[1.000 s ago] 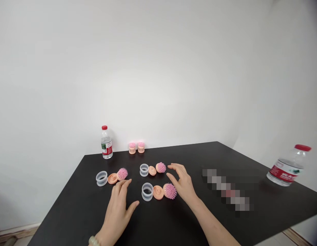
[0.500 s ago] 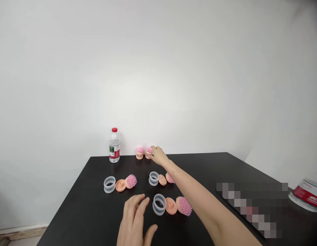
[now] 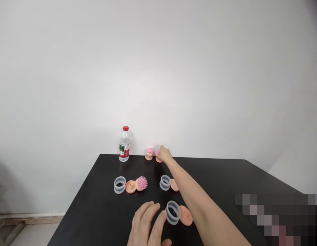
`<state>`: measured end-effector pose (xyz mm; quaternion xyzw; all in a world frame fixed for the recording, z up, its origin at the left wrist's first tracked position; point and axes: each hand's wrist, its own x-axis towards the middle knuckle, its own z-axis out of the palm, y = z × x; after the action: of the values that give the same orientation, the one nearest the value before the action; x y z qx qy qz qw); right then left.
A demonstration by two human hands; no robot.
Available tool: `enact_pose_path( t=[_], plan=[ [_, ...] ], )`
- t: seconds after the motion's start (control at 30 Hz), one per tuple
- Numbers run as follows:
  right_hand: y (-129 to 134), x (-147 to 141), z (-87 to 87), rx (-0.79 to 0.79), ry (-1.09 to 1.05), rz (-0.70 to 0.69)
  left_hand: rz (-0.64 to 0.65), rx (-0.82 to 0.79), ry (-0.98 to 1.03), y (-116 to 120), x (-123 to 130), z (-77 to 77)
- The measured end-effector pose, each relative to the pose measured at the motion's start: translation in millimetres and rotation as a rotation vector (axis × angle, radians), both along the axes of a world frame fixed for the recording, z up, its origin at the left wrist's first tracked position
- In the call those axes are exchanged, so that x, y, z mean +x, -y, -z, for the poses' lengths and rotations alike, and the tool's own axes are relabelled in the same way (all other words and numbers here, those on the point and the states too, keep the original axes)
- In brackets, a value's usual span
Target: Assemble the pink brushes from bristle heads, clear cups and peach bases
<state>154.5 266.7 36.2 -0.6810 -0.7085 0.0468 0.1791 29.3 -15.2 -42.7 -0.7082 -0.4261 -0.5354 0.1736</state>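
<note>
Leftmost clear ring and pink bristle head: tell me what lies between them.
A peach disc lies between the clear ring and the pink bristle head, in the head view.

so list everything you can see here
black table: 1, black, under everything
water bottle: 1, clear, red cap, back edge
upright brushes: 2, peach and pink, back edge, right of the bottle
clear plastic rings: 3, translucent, mid-table and front
peach discs: 3, peach, each right of a ring
pink bristle head: 1 in clear view, pink, beside the left disc
left hand: 1, open, beside the front ring
right hand: 1, on the right upright brush
</note>
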Motion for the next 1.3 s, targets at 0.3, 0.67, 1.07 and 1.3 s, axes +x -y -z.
enact_pose_path(
  t=[0.3,0.67,1.07,1.3],
  plan=[
    [107,16,-29.4,-0.020,-0.371,-0.336,0.017,-0.280,0.021,1,-27,-23.6],
    [239,19,25.9,-0.117,-0.810,-0.593,0.162,-0.523,0.141,-2,-28,-31.2],
    [248,26,28.1,-0.172,-0.865,-0.552,0.177,-0.610,0.125,3,-25,-39.5],
    [250,37,22.9,-0.187,-0.819,-0.699,0.199,-0.799,0.189,2,-26,-47.4]
  ],
)
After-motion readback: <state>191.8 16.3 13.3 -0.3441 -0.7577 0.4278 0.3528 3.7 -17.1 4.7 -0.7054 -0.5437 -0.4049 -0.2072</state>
